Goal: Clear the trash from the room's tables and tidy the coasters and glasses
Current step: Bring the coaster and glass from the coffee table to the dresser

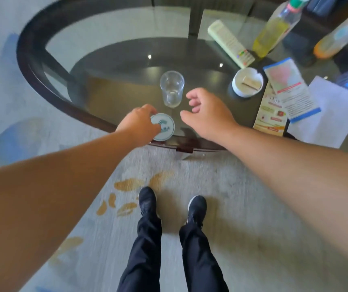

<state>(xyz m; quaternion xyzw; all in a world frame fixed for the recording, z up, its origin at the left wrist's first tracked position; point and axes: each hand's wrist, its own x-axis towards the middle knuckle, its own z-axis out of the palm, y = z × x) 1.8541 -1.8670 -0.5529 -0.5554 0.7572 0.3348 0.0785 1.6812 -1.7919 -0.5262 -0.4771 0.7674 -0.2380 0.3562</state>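
Observation:
A clear empty glass point(172, 88) stands upright on the oval glass table point(114, 49). Just in front of it, near the table's front edge, lies a round white coaster point(165, 127) with a blue-green logo. My left hand point(140, 123) covers the coaster's left side, its fingers curled round the rim. My right hand point(205, 114) hovers to the right of the glass with fingers loosely curled and spread, holding nothing and not touching the glass.
At the right of the table are a white ashtray point(247, 82) with a small card inside, a white remote point(230, 43), two bottles point(276, 28), leaflets point(291, 91) and white paper point(333, 114). Carpet and my shoes lie below the table edge.

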